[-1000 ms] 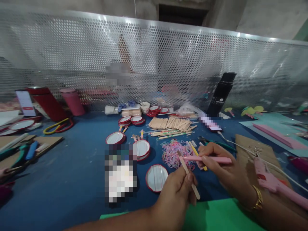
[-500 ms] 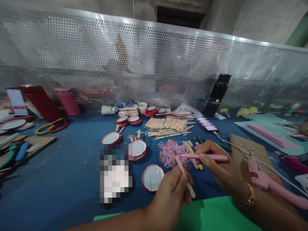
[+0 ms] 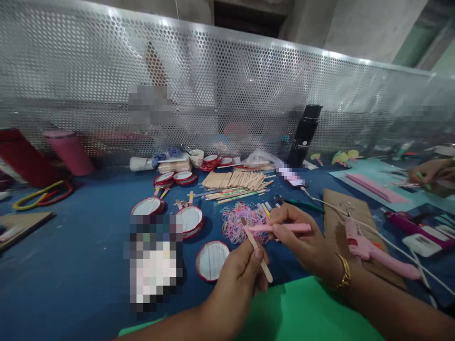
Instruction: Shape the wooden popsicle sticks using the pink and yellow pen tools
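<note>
My left hand (image 3: 245, 270) is closed around a wooden craft stick (image 3: 263, 269), tilted with its upper end coloured brown. Between the fingers of my right hand (image 3: 298, 239) is a pink marker (image 3: 293, 228), its tip at the stick's upper part. Behind the stick lies a tangled heap of small coloured rubber bands (image 3: 236, 220). A round red-rimmed disc (image 3: 212, 260) rests on the blue table just left of my left hand. Green paper (image 3: 305, 308) lies under my forearms.
Craft sticks (image 3: 231, 179) are piled at the back, near more red-rimmed discs (image 3: 189, 220). On the right, a pink glue gun (image 3: 377, 255) with a white cable lies on cardboard (image 3: 330, 213). A black bottle (image 3: 304, 135) stands by the perforated metal screen. Another person's hand (image 3: 432, 173) is at far right.
The view has turned to the right, so the table's things sit further left. My hands keep the same hold on the stick and the marker. More of the other person's hand shows.
</note>
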`<control>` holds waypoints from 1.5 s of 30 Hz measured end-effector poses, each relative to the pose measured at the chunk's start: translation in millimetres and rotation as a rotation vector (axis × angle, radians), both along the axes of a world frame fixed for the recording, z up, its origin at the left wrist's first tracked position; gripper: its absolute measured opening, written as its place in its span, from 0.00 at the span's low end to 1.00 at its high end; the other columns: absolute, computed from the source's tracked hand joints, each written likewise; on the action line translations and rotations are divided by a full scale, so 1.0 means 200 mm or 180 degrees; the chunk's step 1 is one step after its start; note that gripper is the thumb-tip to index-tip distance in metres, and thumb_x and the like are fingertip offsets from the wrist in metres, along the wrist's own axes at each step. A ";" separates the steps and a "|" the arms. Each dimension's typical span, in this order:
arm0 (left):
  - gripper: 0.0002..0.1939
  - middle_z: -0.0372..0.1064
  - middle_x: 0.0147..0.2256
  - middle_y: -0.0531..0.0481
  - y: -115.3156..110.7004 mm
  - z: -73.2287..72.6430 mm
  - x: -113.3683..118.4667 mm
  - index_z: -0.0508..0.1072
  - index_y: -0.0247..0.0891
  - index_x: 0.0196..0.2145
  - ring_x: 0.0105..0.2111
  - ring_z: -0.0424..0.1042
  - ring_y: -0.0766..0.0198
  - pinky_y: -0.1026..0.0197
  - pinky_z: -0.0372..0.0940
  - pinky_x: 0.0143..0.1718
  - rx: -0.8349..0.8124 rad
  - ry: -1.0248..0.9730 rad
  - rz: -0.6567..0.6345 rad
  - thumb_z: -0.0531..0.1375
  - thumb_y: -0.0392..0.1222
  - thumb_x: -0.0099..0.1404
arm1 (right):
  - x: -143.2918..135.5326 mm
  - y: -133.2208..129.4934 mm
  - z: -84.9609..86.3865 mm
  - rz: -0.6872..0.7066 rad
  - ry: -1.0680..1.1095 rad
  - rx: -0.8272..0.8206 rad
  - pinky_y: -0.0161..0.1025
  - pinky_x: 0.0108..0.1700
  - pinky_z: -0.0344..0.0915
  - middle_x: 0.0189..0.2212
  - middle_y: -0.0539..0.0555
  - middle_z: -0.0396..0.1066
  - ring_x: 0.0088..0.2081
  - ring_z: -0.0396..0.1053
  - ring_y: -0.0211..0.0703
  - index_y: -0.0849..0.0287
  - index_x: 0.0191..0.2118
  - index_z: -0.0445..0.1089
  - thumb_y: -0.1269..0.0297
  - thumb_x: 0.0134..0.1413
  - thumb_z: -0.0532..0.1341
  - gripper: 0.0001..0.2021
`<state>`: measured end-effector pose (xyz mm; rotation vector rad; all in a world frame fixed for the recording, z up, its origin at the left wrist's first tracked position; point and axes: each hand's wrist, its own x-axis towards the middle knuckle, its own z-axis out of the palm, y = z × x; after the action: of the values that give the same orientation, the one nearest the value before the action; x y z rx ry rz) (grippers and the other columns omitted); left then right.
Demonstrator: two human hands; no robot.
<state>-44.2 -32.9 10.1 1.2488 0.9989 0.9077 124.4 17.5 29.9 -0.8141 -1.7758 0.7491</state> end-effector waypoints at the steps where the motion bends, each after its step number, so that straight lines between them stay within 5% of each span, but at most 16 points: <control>1: 0.18 0.60 0.18 0.57 0.00 0.00 0.00 0.65 0.39 0.33 0.19 0.56 0.69 0.66 0.50 0.21 0.0003 0.0003 -0.0001 0.49 0.56 0.70 | 0.00 0.00 0.00 0.0011 -0.0005 0.0000 0.40 0.32 0.60 0.27 0.50 0.65 0.29 0.63 0.40 0.57 0.32 0.66 0.62 0.60 0.59 0.07; 45: 0.18 0.58 0.19 0.57 -0.01 -0.02 0.01 0.63 0.39 0.31 0.18 0.56 0.69 0.66 0.50 0.21 0.0229 -0.0135 -0.0056 0.48 0.56 0.71 | 0.01 0.00 -0.02 0.0037 0.0030 -0.0080 0.39 0.31 0.60 0.26 0.49 0.64 0.28 0.62 0.39 0.57 0.31 0.66 0.59 0.61 0.58 0.09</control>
<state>-43.0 -34.6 6.9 1.2916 0.9275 0.9600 126.3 16.6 26.1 -0.8164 -1.7671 0.7832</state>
